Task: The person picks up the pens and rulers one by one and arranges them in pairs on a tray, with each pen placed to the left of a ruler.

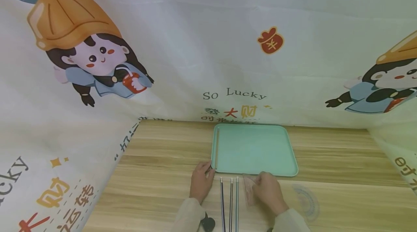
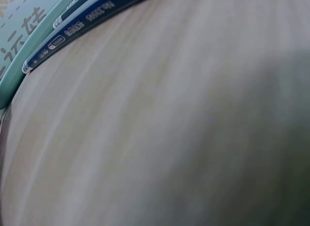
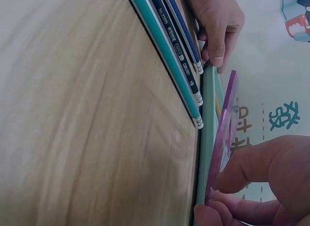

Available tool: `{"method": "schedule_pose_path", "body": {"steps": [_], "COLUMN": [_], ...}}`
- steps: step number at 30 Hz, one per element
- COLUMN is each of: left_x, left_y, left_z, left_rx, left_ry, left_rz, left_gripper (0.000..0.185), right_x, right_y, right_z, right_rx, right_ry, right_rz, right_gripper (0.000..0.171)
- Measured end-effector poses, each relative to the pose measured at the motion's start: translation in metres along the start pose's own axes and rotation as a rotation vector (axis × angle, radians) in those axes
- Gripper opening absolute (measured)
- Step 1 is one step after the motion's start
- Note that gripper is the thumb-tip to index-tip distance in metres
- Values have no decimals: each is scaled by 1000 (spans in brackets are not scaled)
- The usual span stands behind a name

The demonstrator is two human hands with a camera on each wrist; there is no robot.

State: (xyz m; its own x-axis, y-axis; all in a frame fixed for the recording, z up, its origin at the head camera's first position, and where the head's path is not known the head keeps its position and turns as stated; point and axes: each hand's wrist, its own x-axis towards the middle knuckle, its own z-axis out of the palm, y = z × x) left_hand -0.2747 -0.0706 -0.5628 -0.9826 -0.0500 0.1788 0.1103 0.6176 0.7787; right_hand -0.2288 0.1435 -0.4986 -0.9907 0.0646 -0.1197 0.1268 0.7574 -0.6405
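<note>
My left hand (image 1: pixel 201 181) holds the near left corner of a mint green tray (image 1: pixel 254 173), its thumb at the rim in the right wrist view. My right hand (image 1: pixel 268 190) pinches a clear pink set square (image 1: pixel 249 190) between thumb and fingers, just in front of the tray's near edge. In the right wrist view the set square (image 3: pixel 226 124) stands tilted beside the tray rim (image 3: pixel 207 119). Between the hands lie three pencils: a dark blue one (image 1: pixel 222 199), a black one (image 1: pixel 231 199) and a teal one (image 1: pixel 237 199), their white-capped ends toward the tray.
A wood-coloured pencil (image 1: pixel 217 148) lies along the tray's left side. On the wooden table (image 1: pixel 163 159), right of my right hand, lies a clear protractor (image 1: pixel 307 203). A printed cloth (image 1: pixel 195 43) hangs behind the table and along its sides.
</note>
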Motion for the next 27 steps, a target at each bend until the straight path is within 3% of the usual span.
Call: {"method": "schedule_pose_path", "body": {"steps": [7, 14, 21, 27], "left_x": [-1, 0, 0, 0], "left_y": [-2, -2, -4, -4], "left_z": [1, 0, 0, 1], "left_rx": [12, 7, 6, -4], "left_ry": [2, 4, 9, 4], "left_rz": [0, -2, 0, 2], "left_gripper": [36, 36, 36, 36], "right_x": [2, 6, 11, 15], "right_y": [-3, -4, -8, -10], "right_z": [5, 7, 10, 10], "right_rx": [3, -29, -31, -13], "right_ry": [19, 40, 26, 31], "right_rz": [-16, -44, -30, -32], "right_gripper": [25, 11, 25, 11]}}
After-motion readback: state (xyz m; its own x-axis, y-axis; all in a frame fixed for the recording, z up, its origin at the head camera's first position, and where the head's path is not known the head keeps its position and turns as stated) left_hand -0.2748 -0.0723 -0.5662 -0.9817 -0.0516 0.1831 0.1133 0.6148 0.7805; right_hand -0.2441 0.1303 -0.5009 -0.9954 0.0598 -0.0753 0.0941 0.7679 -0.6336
